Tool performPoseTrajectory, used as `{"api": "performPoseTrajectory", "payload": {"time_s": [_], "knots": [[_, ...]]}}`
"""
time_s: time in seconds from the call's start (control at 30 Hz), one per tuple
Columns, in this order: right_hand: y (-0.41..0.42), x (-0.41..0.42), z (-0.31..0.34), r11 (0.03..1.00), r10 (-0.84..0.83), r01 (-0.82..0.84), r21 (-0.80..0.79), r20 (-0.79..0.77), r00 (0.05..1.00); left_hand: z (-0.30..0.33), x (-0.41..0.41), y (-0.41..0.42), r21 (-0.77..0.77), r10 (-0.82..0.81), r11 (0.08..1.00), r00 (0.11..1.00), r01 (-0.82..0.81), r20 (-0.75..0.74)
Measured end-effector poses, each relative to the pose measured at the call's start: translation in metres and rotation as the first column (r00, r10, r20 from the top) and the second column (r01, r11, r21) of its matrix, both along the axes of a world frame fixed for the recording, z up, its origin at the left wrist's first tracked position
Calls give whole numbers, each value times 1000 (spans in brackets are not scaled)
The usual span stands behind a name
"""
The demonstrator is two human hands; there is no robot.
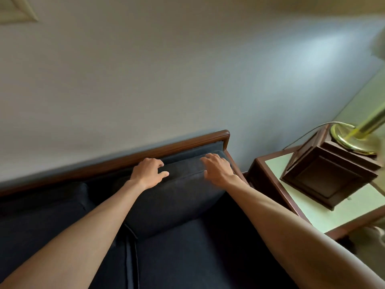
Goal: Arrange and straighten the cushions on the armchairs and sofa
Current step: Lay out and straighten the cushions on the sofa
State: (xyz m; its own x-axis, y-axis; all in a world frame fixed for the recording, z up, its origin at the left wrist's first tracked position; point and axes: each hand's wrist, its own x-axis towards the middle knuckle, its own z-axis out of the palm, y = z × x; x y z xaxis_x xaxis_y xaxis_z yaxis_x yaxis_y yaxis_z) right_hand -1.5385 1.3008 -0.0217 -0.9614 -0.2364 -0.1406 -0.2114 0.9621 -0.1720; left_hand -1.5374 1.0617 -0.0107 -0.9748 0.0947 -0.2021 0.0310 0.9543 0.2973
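Cushions are the job, and one soft dark navy back cushion [177, 197] is seen leaning against the back of the dark blue sofa with a brown wooden frame [158, 150], at the sofa's right end. Its top edge is touched by both hands. The left hand [149, 173] is laid on the top left part of the cushion, with fingers bent and a little spread, the thumb pointing right. The right hand [217, 168] is laid on the top right corner, fingers curled over the edge. Whether the cloth is pinched tight or only pressed cannot be told. A second dark back cushion [41, 207] is seen to the left, just beside the first. A flat seat cushion [183, 257] lies below. Beside the sofa a pale green tabletop with a brown wooden rim [333, 215] is seen, and a dark brown wooden box [327, 176] with a shiny brass lamp base [354, 140] is set on it.
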Motion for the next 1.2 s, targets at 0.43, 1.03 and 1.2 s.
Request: {"api": "performPoseTrajectory", "payload": {"time_s": [0.43, 1.03, 1.2], "knots": [[97, 191, 92, 956, -269, 261, -136, -41, 962, 74, 134, 176, 154, -225, 958, 967, 242, -120], [68, 214, -190, 958, 177, -151, 243, -89, 980, -207, 270, 72, -284, -8, 958, 989, -34, -145], [56, 151, -144, 949, 189, -168, 267, -52, 981, -162, 208, 53, -275, -17, 961, 981, -38, -194]]}}
